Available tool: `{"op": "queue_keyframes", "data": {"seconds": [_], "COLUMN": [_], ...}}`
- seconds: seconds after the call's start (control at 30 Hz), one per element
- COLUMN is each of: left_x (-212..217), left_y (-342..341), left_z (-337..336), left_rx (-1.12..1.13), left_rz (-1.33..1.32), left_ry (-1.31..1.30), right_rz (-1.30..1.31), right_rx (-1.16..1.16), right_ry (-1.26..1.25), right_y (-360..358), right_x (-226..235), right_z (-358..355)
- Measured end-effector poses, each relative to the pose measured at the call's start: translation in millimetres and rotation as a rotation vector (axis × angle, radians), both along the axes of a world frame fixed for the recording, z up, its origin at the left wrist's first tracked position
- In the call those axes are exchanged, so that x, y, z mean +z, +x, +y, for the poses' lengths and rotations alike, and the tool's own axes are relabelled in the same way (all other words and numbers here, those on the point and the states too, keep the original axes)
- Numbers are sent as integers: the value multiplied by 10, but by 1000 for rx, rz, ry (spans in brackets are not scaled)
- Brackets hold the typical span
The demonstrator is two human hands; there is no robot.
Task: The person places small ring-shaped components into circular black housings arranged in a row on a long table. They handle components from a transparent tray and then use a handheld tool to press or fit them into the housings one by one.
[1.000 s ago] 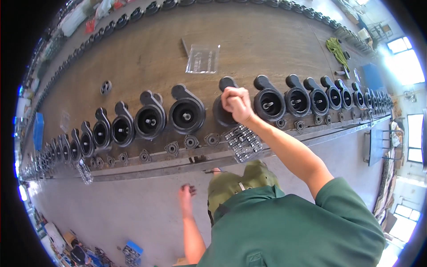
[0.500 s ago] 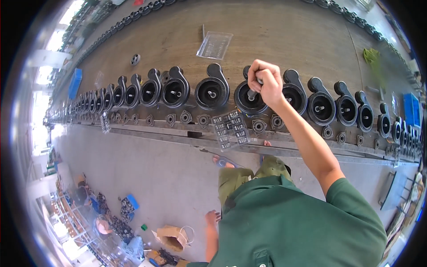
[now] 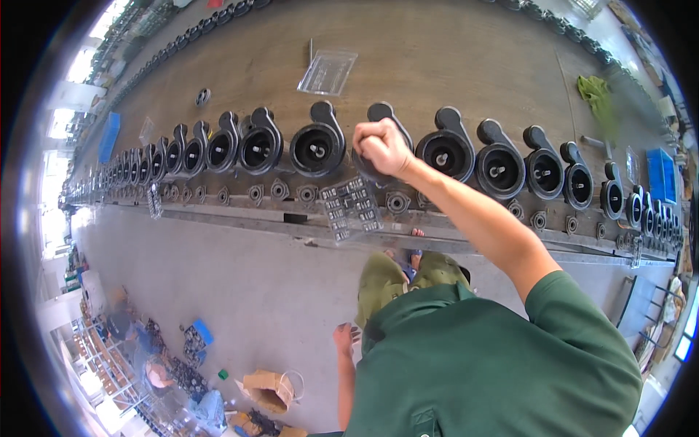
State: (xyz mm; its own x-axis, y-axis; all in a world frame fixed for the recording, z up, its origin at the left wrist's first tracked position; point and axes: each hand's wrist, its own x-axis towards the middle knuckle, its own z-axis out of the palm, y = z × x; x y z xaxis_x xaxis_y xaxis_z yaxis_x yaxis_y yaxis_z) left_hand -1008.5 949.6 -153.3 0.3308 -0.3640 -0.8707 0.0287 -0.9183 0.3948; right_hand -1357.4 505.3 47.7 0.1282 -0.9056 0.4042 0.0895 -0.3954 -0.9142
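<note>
My right hand (image 3: 381,148) is closed in a fist over one black round housing, its curved neck (image 3: 381,111) showing behind. The fist hides most of the bowl. A rod-like grey tool was in this hand a moment ago; now the fingers cover it. Left of it stands another housing (image 3: 297,155) with a metal shaft in its middle; one more housing (image 3: 427,162) is at the right. Nearer me, a clear tray (image 3: 342,234) of small metal parts lies at the bench's front edge. My left hand (image 3: 347,336) hangs low beside my body, empty, fingers loosely apart.
Similar housings run in a long row both ways, with round metal flanges (image 3: 397,202) in front. Farther back lie a clear plastic tray (image 3: 328,73), a metal ring (image 3: 202,96) and a green cloth (image 3: 597,97). Blue bins (image 3: 661,175) stand rightward. A paper bag (image 3: 268,391) is on the floor.
The view has shifted, so the bench things sit farther left. My right hand has moved left over the same housing, and the tool seen in it is now hidden. One foot has shifted.
</note>
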Motion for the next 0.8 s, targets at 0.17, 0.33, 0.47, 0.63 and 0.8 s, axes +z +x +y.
{"op": "queue_keyframes", "data": {"seconds": [0.17, 0.33, 0.47, 0.63, 0.8], "left_x": [-195, -529, -882, -498, -434], "left_y": [154, 397, 878, 1095, 1344], "left_z": [-556, -774, -834, -1203, -1391], "left_rx": [-28, -158, -431, -200, -198], "left_rz": [25, 61, 72, 63, 10], "left_ry": [-49, -36, -200, 10, 5], "right_rz": [-203, -435, -271, -174, -220], "right_rx": [-47, -242, -355, -458, -442], "right_ry": [170, 127, 71, 160, 214], "right_y": [-33, -348, -811, -815, -836], "right_x": [72, 759, 614, 210, 4], "right_z": [-74, 309, 503, 605, 621]}}
